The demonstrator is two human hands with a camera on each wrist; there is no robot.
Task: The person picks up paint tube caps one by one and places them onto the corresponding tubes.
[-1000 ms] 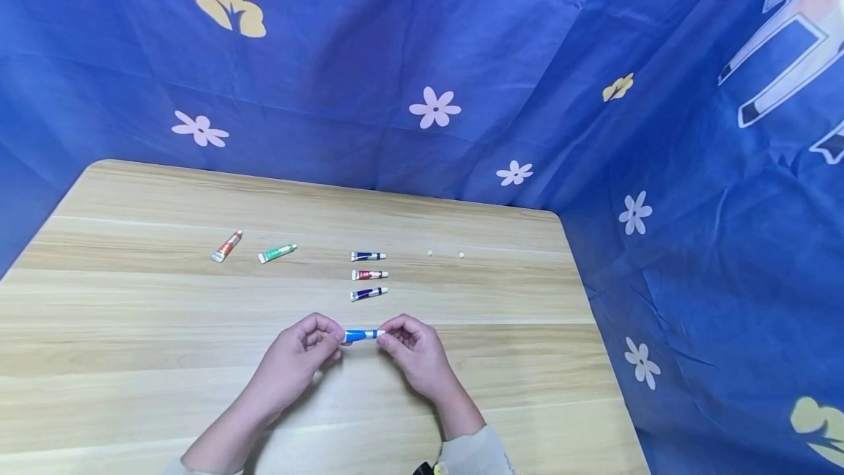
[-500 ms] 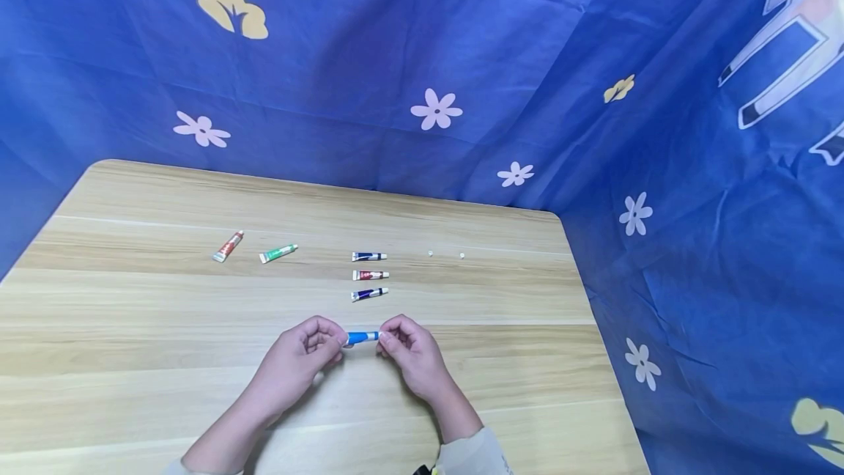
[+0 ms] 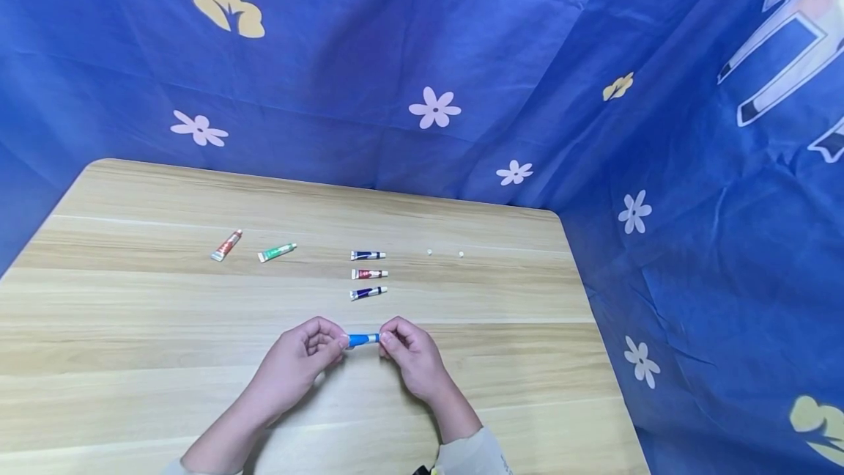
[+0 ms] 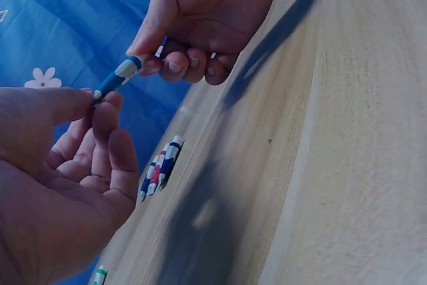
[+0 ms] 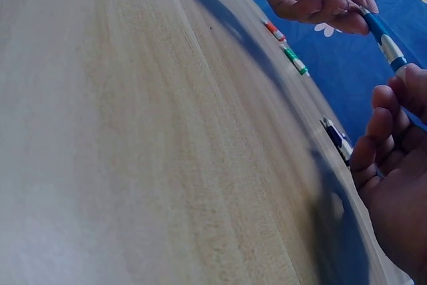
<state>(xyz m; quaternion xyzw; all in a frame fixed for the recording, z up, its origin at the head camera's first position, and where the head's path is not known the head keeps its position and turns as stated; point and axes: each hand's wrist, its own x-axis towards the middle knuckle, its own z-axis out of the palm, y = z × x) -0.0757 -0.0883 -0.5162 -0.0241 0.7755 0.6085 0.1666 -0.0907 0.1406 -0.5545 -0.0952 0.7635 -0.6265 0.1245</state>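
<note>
A small blue paint tube (image 3: 363, 340) is held level above the table between both hands. My left hand (image 3: 300, 361) pinches its flat tail end between thumb and fingers. At the other end, the thumb and forefinger of my right hand (image 3: 415, 358) pinch the capped tip, which they mostly hide. In the left wrist view the tube (image 4: 119, 79) shows a blue body with a pale band. Just beyond the hands lie three tubes in a column: a dark blue tube (image 3: 368, 256), a red tube (image 3: 369, 274) and a violet-blue tube (image 3: 368, 293).
To the left on the wooden table (image 3: 165, 328) lie an orange-red tube (image 3: 227, 245) and a green tube (image 3: 278, 253). Two tiny white pieces, a left one (image 3: 429, 252) and a right one (image 3: 461, 254), lie right of the column. A blue patterned cloth (image 3: 316, 79) hangs behind.
The right fingers have slid slightly over the tube's tip, covering the white end that showed before. Both hands and the tube sit marginally lower in view; the other tubes stay put.
</note>
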